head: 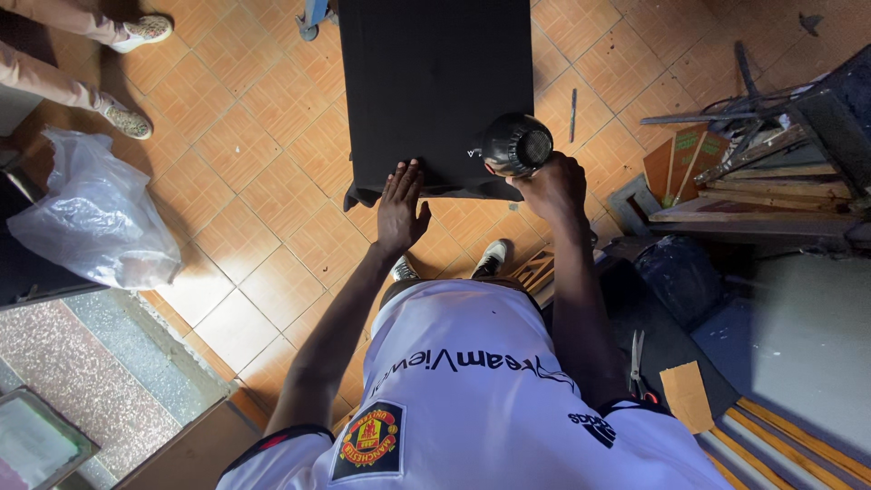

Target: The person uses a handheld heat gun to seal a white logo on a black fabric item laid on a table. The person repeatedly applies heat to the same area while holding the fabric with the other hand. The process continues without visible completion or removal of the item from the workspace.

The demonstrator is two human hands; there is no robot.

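I see my left hand lying flat, fingers spread and holding nothing, on the near edge of a black cloth that covers a narrow table. My right hand is wrapped around the handle of a black hair dryer, which sits at the near right corner of the cloth, its round grilled back turned up toward me. The two hands are near each other along that same near edge, the dryer just beside the left hand's fingertips but apart from them. The cloth hangs over the table's front edge, with a fold drooping at its near left corner. Left of the cloth, well apart, a clear plastic bag lies on the tiled floor. Right of the cloth, wooden boards are stacked. Scissors lie by my right elbow.
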